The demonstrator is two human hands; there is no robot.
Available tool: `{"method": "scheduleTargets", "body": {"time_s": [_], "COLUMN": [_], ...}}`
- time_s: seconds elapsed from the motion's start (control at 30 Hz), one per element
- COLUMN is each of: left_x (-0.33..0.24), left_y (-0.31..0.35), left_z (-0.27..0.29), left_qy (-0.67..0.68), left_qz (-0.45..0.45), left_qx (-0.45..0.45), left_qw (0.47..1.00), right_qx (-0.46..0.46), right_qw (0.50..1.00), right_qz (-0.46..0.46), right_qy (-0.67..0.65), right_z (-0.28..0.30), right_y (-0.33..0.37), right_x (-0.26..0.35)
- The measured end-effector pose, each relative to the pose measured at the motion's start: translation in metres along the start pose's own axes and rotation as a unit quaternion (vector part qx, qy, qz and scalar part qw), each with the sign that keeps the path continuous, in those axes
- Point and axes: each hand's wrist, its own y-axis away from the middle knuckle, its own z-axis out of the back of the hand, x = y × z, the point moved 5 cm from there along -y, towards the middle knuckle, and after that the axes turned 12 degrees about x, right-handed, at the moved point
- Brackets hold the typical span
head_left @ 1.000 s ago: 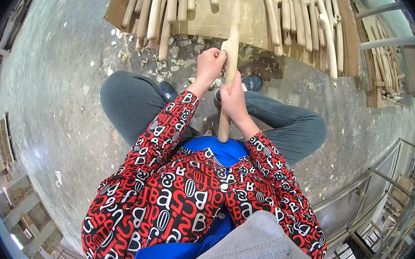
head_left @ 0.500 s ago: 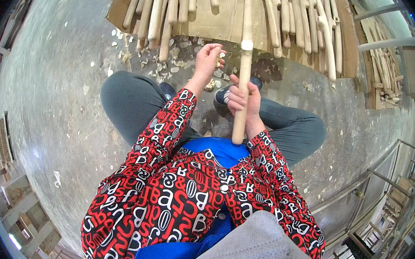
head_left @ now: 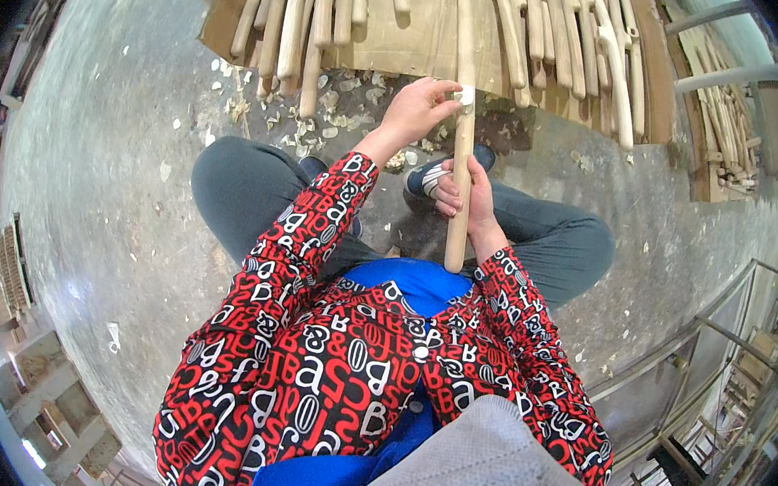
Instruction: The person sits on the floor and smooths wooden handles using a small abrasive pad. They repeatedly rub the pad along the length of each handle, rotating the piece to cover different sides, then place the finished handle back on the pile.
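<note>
A pale, round wooden pole (head_left: 456,235) runs upright in the view, its near end against the blue cloth at my lap and its far part over the cardboard. My right hand (head_left: 474,200) is wrapped round it below its middle. A white patch (head_left: 466,94) shows on the pole near the cardboard's edge; whether it is a separate piece I cannot tell. My left hand (head_left: 419,109) is at that patch, with thumb and fingertips drawn together against its left side. Anything small between those fingertips is too small to make out.
Rows of wooden poles (head_left: 294,22) lie on a cardboard sheet (head_left: 406,48) ahead, with more poles (head_left: 609,59) on its right side. Pale flakes (head_left: 331,113) litter the concrete floor (head_left: 116,191) before my feet. A metal-framed rack (head_left: 724,328) stands at the right.
My left hand has moved right, from beside the pole to the white patch. My right hand and the pole have shifted slightly right, the grip remaining.
</note>
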Motion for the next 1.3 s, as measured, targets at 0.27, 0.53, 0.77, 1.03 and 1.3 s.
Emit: {"method": "scheduleTargets", "body": {"time_s": [0.27,0.53,0.77,1.03,1.3], "left_x": [-0.012,-0.005,0.001,0.002,0.015], "left_y": [0.005,0.003,-0.012,-0.029,-0.03], "left_z": [-0.014,-0.018,-0.016,-0.02,-0.033], "left_qy": [-0.087,-0.016,0.039,0.241,0.196], "left_qz": [0.041,0.07,0.089,0.199,0.125], "left_qx": [0.02,0.082,0.134,0.295,0.221], "left_qw": [0.995,0.994,0.986,0.903,0.947], "right_qx": [-0.064,-0.144,-0.078,-0.103,-0.099], "right_qw": [0.996,0.985,0.995,0.991,0.994], "right_qz": [-0.005,-0.031,-0.033,-0.036,-0.024], "right_qy": [0.067,0.084,0.052,0.077,0.038], "right_z": [0.001,0.008,0.012,0.0,0.011], "right_y": [0.007,0.015,0.016,0.03,0.03], "right_x": [0.001,-0.009,0.001,-0.002,-0.001]}}
